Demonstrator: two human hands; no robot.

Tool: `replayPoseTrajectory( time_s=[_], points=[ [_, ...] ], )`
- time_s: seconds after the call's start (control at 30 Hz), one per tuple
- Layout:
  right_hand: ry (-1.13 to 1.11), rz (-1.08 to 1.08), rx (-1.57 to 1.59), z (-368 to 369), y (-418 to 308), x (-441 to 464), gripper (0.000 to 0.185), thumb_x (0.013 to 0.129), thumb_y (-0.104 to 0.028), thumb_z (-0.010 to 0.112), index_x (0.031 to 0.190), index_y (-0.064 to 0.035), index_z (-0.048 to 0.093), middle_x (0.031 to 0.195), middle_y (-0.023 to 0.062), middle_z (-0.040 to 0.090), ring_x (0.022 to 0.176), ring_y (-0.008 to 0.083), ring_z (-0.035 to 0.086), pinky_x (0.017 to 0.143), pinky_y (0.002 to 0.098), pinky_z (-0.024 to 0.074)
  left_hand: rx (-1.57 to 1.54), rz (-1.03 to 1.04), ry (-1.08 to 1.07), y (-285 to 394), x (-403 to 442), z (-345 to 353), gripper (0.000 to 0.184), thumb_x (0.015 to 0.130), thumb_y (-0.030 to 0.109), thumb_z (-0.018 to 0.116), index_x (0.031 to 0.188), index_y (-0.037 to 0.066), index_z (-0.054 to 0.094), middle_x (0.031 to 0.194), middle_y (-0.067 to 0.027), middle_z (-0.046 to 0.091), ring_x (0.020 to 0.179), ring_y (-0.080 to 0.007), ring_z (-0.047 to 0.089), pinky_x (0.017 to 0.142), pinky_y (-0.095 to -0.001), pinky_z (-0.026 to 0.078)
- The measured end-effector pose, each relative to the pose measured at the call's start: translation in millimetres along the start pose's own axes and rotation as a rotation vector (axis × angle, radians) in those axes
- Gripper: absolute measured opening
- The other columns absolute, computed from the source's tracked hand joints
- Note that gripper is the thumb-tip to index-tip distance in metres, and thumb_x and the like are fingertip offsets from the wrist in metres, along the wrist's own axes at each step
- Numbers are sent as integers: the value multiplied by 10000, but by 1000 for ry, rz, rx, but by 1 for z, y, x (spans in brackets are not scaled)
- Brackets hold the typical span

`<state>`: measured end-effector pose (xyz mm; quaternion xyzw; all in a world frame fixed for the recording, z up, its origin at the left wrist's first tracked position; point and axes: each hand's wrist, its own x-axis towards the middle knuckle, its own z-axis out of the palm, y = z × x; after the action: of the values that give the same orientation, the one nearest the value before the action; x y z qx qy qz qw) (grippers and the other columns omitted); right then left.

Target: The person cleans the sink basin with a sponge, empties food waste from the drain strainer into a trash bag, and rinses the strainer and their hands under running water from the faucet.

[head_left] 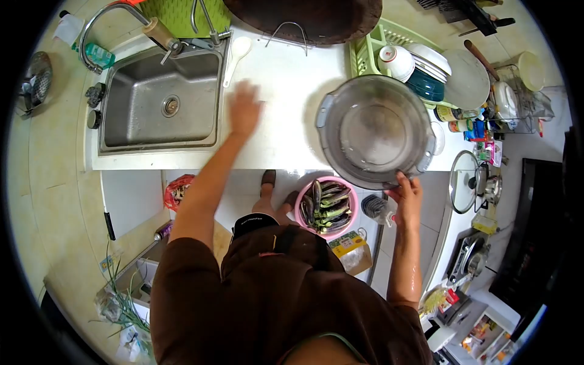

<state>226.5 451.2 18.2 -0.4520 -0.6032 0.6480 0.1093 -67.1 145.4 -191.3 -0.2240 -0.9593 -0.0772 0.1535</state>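
Observation:
A grey see-through plastic basin point(380, 131) is above the right part of the white counter, its inside facing me with nothing in it. At its near rim, my right hand point(406, 198) grips the edge with the thumb on top. My left hand point(244, 109) is over the counter beside the sink, slightly blurred, fingers stretched out and holding nothing. Just beyond those fingertips lies a white spoon point(238, 55). To the left is the steel sink point(131, 115) with a tap point(91, 36).
A pink basin point(298, 210) of eggplants stands on the floor below the counter, with an open carton point(356, 255) nearby. A green dish rack point(362, 58) with bowls and plates is behind the grey basin. A big dark wok point(304, 18) is at the back.

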Motion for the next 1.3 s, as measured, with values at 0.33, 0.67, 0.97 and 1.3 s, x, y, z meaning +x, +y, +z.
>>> replayPoseTrajectory(
  time_s=[0.33,0.67,0.97,1.3],
  points=[
    [168,-26,106,4,-26,-33,182,892,-181,602,1020,-54,581,847,19,631,674,133,633,556,250,530,-349,342,-346,176,74,31,541,939,472,395,1431,255,333,1541,-20,166,1424,-206,115,1160,-392,85],
    [101,48,132,38,-10,-41,135,896,-173,591,993,-80,596,864,20,649,647,113,620,559,242,526,-155,-46,-92,-19,22,20,554,921,488,440,1409,233,378,1526,-73,211,1406,-301,173,1100,-514,198],
    [2,26,106,67,-8,-31,170,898,-166,581,1036,-68,600,859,31,652,666,129,622,574,243,501,-4,-499,-295,-211,-86,0,455,891,353,536,1248,70,529,1214,-184,571,1142,-351,520,977,-455,387],
    [-20,20,111,95,-12,-39,140,906,-165,572,1006,-68,587,841,29,638,657,153,639,566,236,511,-197,-159,41,-117,78,28,553,792,108,576,1332,118,451,1329,-170,476,1226,-349,443,1016,-432,361]
  ],
)
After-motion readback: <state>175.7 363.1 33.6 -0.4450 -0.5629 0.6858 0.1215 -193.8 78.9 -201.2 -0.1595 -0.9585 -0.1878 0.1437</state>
